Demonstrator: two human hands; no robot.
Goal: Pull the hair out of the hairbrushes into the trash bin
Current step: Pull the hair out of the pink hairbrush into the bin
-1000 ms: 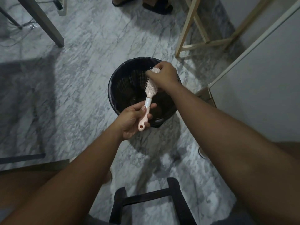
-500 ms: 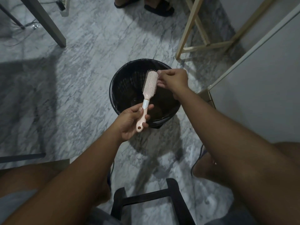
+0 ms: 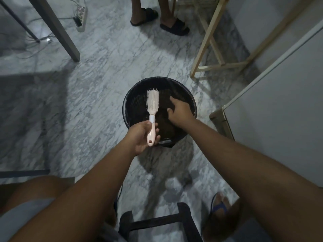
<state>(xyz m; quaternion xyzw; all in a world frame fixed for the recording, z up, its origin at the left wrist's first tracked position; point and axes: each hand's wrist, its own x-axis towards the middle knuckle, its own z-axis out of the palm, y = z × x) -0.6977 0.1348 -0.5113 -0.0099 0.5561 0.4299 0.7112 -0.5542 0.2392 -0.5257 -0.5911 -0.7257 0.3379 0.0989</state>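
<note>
Left hand (image 3: 142, 135) grips hairbrush (image 3: 152, 109) handle, bristles over trash bin (image 3: 190, 97) for catching hair; right hand (image 3: 180, 111) over bin, fingers loose.

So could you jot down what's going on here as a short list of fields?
setting: marble-patterned floor, seen from above
left hand: grip closed round the handle of a pink hairbrush, bristles facing up
right hand: fingers spread, over the open trash bin, apart from the brush
brush position: head held over the bin
bin contents: dark, too dim to make out
bystander: sandalled feet beyond the bin
</note>
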